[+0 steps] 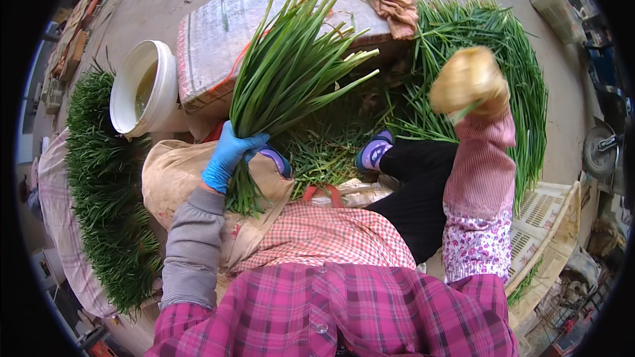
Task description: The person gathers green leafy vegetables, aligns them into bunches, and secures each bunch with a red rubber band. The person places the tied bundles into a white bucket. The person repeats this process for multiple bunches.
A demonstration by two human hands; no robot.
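Observation:
My left hand (235, 155), in a blue rubber glove, is closed around a bunch of garlic chives (284, 73) above my left knee. The pale cut ends fan out up and to the right, and the leaf tips hang below my fist. Over on the right, my right hand (468, 81) wears a yellowish glove and is smeared by motion, so its fingers cannot be made out. It is raised in front of a big heap of loose garlic chives (522, 112). A thin green shred shows at its wrist.
A white bucket (143, 89) stands left of a sack-covered block (211, 46), on which a brown cloth glove (383, 1) lies. Stacked chives (106, 192) line my left side. Leaf scraps (324, 152) litter the floor between my feet. A plastic crate (542, 218) is at the right.

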